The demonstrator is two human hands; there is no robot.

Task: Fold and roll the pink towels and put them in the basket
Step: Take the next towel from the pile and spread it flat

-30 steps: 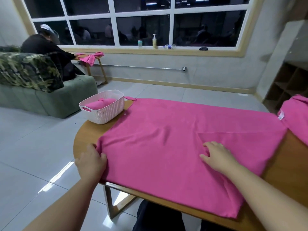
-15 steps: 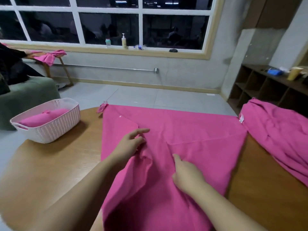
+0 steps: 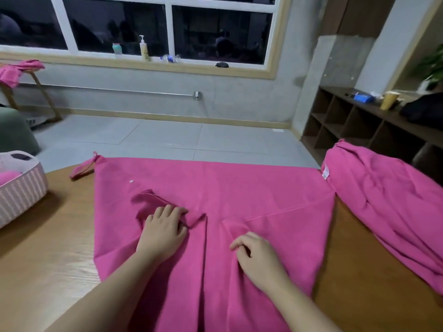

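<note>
Pink towel (image 3: 239, 188) lies flat on the wood table (image 3: 48, 248), long axis left-right, both near corners folded in to meet at a centre seam running near-far. Left hand (image 3: 163, 232) presses flat on the left flap, fingers straight. Right hand (image 3: 257, 256) rests on the right flap, fingers loosely curled, pinch unclear. Basket (image 3: 21, 188) far left, nearer the left hand. Spare towel (image 3: 388, 200) at right
</note>
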